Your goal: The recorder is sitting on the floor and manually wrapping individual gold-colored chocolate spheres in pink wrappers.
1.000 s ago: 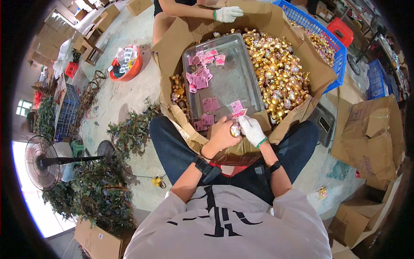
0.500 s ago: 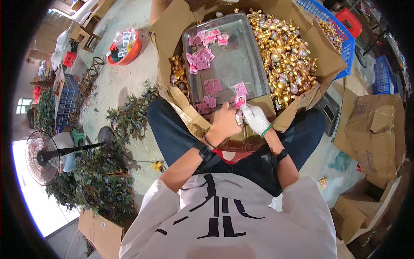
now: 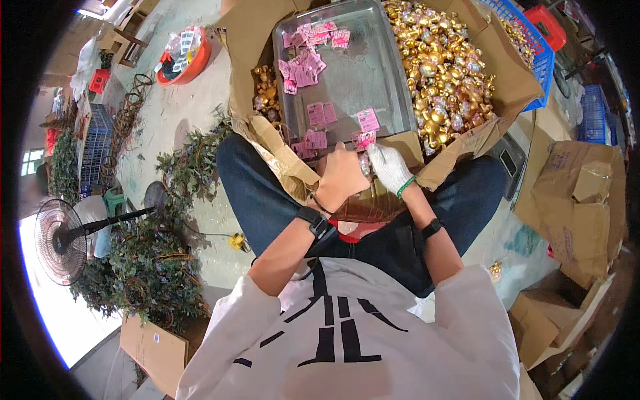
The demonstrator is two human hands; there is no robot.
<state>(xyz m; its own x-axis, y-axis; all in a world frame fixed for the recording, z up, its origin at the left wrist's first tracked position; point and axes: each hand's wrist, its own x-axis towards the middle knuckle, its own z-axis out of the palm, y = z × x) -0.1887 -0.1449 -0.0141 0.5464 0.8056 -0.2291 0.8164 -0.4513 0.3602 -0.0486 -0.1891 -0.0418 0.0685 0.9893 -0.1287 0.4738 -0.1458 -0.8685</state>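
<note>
Close together over the near edge of the grey tray [image 3: 373, 73], my two hands work on a small shiny ornament [image 3: 364, 163], gold and silvery. My bare left hand [image 3: 343, 175] is closed around it, covering most of it. On my right hand [image 3: 390, 168] is a white knitted glove, its fingers pinched beside the ornament at a pink card tag [image 3: 364, 141]. Another pink card [image 3: 367, 120] lies just beyond on the tray. Further pink cards [image 3: 307, 69] are heaped along the tray's left side, with several [image 3: 321, 113] nearer to my left hand.
A large open carton [image 3: 241, 57] surrounds the tray and a heap of gold ornaments [image 3: 443, 73] on the right. Beyond stands a blue crate [image 3: 541, 73]. Leafy garlands [image 3: 153, 267] and a fan [image 3: 60, 240] are at left; a scale [image 3: 510, 163] and cardboard boxes [image 3: 577, 200] at right.
The view has shifted slightly. My hands stay together at the tray's near edge; the ornament now shows less between them, and the pink tag remains by my right fingertips.
</note>
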